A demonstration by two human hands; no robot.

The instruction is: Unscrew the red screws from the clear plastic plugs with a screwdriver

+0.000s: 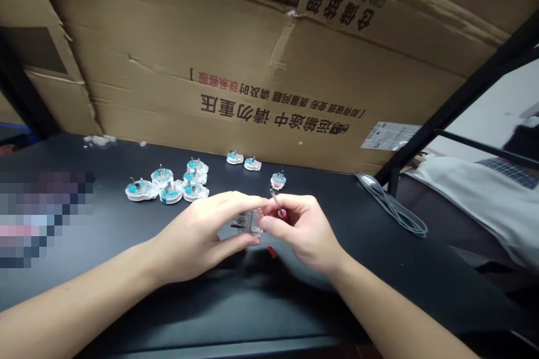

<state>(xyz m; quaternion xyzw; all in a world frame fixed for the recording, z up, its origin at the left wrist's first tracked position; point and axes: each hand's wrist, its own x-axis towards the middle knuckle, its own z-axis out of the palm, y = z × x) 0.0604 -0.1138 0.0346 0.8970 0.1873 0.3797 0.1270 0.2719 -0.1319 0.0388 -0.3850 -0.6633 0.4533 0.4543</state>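
My left hand (200, 233) is closed, thumb and fingers pinching a clear electrical plug (251, 222) whose metal pins point left. Closed fingers of my right hand (309, 230) grip a small screwdriver (275, 202); its metal shaft slants up and away, and a bit of red handle shows. The right thumb touches the plug's right side, partly covering it. Below the hands, a small red piece (272, 252) lies on the black tabletop (227, 311). Just beyond them stands a clear plug with a red spot (278, 180), pins upward.
Several clear plugs with blue parts (170, 192) cluster at left, pins up. Two more plugs (252, 164) stand near the cardboard wall (168, 56). Small clear pieces (100, 139) lie far left. A coiled grey cable (393, 205) rests at right beside the black frame (438, 106).
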